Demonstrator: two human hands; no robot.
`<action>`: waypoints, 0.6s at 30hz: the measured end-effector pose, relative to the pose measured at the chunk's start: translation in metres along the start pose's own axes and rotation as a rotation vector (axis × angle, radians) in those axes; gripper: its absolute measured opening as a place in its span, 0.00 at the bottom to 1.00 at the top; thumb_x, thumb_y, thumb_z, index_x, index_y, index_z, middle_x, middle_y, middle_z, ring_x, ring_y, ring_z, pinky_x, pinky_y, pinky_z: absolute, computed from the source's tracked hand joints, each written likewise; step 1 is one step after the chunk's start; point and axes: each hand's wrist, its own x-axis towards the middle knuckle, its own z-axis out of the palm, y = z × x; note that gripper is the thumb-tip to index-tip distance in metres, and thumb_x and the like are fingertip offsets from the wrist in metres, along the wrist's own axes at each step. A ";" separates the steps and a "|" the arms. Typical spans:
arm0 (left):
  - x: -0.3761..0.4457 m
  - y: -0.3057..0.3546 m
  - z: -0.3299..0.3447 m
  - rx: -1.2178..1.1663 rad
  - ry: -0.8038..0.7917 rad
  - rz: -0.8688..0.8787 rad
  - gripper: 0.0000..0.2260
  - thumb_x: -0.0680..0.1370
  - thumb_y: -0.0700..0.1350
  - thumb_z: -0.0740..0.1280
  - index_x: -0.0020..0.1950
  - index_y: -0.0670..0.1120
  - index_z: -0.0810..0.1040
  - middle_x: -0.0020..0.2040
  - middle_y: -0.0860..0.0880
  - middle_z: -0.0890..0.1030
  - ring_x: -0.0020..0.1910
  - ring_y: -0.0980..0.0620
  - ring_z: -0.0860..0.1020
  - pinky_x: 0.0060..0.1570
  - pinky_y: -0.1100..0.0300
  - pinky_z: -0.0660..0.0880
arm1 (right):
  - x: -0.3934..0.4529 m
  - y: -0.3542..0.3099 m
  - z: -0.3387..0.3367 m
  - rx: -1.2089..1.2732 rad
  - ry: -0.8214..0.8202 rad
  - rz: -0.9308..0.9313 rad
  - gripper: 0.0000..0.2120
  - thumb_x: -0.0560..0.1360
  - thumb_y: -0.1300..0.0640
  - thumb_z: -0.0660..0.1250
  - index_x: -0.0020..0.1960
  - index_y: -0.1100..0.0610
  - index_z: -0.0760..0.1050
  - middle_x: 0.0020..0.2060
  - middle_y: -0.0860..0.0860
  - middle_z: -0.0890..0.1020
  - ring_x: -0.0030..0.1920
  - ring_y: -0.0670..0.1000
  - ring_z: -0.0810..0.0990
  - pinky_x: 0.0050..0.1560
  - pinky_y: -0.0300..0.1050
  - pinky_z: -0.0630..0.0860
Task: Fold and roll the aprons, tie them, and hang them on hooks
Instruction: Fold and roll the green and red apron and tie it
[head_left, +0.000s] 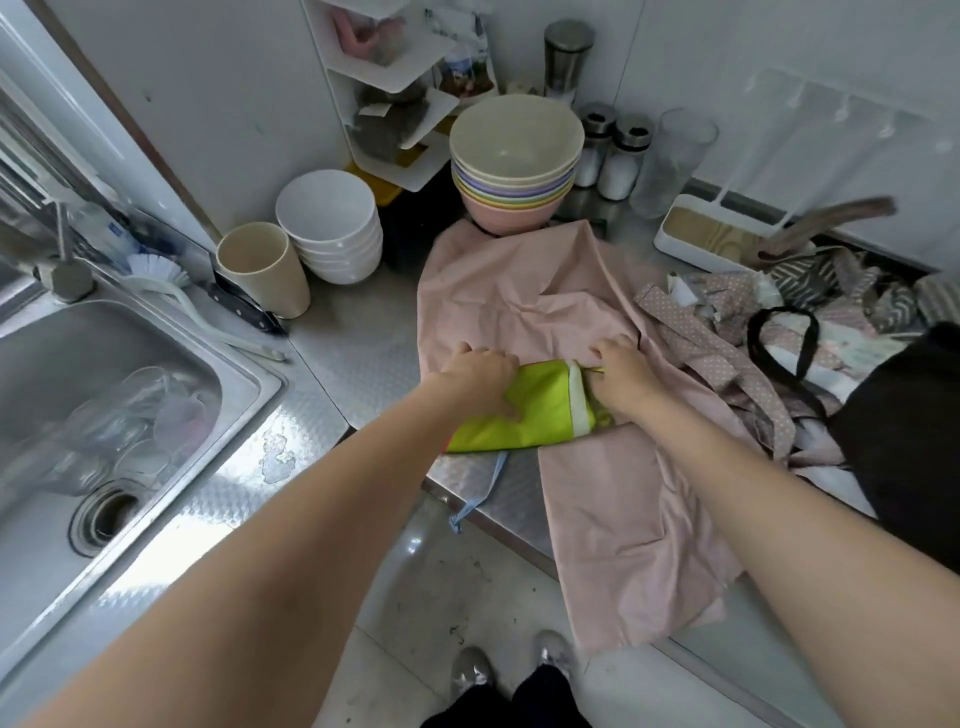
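The green apron (524, 410) is seen rolled into a bundle on the pink apron (519, 291), which is spread unfolded over the worktop (332, 358). The roll is gripped by the left hand (480, 374) and right hand (623, 371). Tying and hanging are judged outstanding; the patterned aprons (727, 332) right of the pink apron lie unfolded.

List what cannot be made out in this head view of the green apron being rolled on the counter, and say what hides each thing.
- Green apron: its far edge, under the left hand and right hand.
- Both hands' fingertips: curled out of sight into the cloth.
- Pink apron: its middle, under the green roll.
- Hooks: none clearly seen; the right wall is blurred.
- Black fabric: cut by the right edge.
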 end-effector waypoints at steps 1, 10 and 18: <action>-0.002 0.000 -0.003 -0.008 0.003 0.011 0.28 0.75 0.58 0.65 0.67 0.43 0.65 0.63 0.44 0.72 0.62 0.44 0.71 0.61 0.51 0.64 | 0.002 0.000 0.001 -0.021 -0.063 -0.001 0.18 0.75 0.64 0.59 0.64 0.61 0.70 0.65 0.58 0.67 0.66 0.58 0.67 0.67 0.49 0.66; -0.050 -0.006 0.003 0.272 0.045 0.180 0.24 0.81 0.53 0.55 0.74 0.47 0.54 0.59 0.44 0.76 0.54 0.43 0.77 0.56 0.53 0.68 | -0.006 -0.010 -0.029 0.433 -0.257 0.062 0.07 0.74 0.61 0.68 0.37 0.60 0.75 0.30 0.53 0.74 0.32 0.48 0.71 0.28 0.34 0.65; -0.079 0.015 -0.031 0.501 0.376 0.298 0.26 0.73 0.39 0.69 0.68 0.46 0.63 0.44 0.48 0.78 0.38 0.47 0.80 0.47 0.57 0.72 | -0.040 -0.027 -0.110 0.854 -0.275 0.027 0.09 0.76 0.65 0.66 0.37 0.58 0.70 0.26 0.51 0.62 0.22 0.45 0.58 0.19 0.33 0.58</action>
